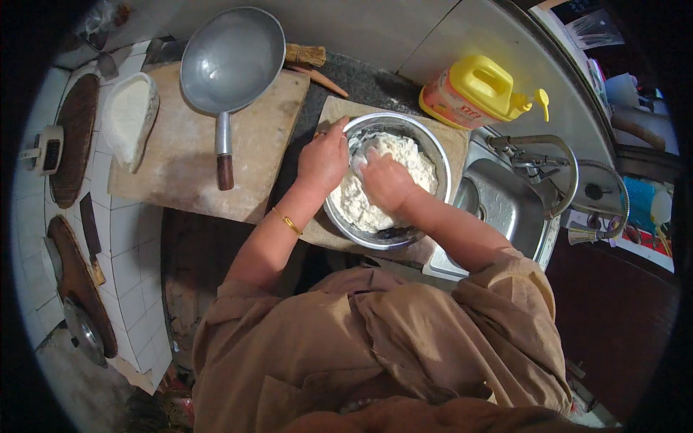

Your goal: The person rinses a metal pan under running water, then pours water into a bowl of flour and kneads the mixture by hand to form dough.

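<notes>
A round stainless steel bowl stands on a wooden board and holds a lumpy, pale floury dough. My left hand grips the bowl's upper left rim, with a gold-coloured bracelet on its wrist. Inside the bowl, my right hand presses into the dough at its middle. Flour whitens the right fingers, whose tips are partly hidden in the dough.
Left lies a larger wooden board with a metal wok and a scoop-shaped container of white powder. A yellow jug stands behind the bowl. Right are a sink and faucet. A cleaver lies far left.
</notes>
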{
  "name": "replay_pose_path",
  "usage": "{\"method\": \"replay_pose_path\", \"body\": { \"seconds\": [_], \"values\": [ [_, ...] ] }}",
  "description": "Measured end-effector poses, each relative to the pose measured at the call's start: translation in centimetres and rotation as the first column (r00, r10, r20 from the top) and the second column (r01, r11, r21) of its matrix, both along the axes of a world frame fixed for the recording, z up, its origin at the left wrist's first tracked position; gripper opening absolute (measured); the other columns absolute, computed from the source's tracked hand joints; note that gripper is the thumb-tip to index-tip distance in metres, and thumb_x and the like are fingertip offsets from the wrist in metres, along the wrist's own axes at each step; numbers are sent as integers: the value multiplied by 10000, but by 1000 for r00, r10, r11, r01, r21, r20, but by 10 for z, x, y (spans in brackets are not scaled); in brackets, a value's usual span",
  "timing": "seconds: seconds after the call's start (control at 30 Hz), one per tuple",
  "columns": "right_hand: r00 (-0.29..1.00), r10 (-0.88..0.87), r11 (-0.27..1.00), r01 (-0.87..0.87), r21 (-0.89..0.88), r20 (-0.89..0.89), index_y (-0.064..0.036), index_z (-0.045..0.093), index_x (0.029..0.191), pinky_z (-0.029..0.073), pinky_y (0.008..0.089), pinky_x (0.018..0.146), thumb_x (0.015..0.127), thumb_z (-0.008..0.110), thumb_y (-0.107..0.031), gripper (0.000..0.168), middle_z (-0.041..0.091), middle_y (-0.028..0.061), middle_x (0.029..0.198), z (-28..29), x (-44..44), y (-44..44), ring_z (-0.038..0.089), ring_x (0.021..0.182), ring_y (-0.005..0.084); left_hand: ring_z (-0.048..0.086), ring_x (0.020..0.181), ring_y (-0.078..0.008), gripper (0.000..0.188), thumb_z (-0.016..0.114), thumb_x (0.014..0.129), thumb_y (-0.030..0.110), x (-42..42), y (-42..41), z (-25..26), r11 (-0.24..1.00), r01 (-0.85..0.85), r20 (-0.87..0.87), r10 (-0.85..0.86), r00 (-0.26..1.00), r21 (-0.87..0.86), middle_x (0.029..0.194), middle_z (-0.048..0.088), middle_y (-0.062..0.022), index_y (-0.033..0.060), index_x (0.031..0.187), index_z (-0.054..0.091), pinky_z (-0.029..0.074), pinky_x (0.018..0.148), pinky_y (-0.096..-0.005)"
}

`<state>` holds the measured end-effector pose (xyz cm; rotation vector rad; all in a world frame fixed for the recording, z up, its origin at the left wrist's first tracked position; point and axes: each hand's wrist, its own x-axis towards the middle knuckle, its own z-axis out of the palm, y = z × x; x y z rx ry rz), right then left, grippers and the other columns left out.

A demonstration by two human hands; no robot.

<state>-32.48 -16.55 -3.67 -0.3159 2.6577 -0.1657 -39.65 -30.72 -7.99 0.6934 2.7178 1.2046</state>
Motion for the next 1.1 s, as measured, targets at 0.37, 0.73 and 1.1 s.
{"method": "replay_pose_path", "body": {
  "seconds": [0.37,0.73,1.1],
  "values": [
    [950,-311,935,301,-185,-24,35,533,1162,422,496,959,753,669,-234,508,470,289,1227,0,27,-1,509,1082,457,603,851,-456,345,458,908,130,37,-25,13,993,-86,152,97,984,-78,941,625,-273,0,1228,448,484,761,-516],
    [790,-611,781,593,-195,-48,87,617,1050,492,453,859,760,645,-442,604,622,272,1050,-24,19,43,605,968,404,604,974,-411,492,427,893,105,-7,2,28,934,194,90,-175,980,-298,1184,555,-253,4,1368,348,496,836,-465],
    [891,-454,881,444,-164,-28,13,603,1064,518,450,820,690,700,-322,511,620,225,1040,-4,-4,26,631,916,386,626,904,-383,434,408,940,160,-35,19,18,906,282,79,-272,959,-316,1018,623,-220,162,1373,429,501,807,-461]
  ]
}}
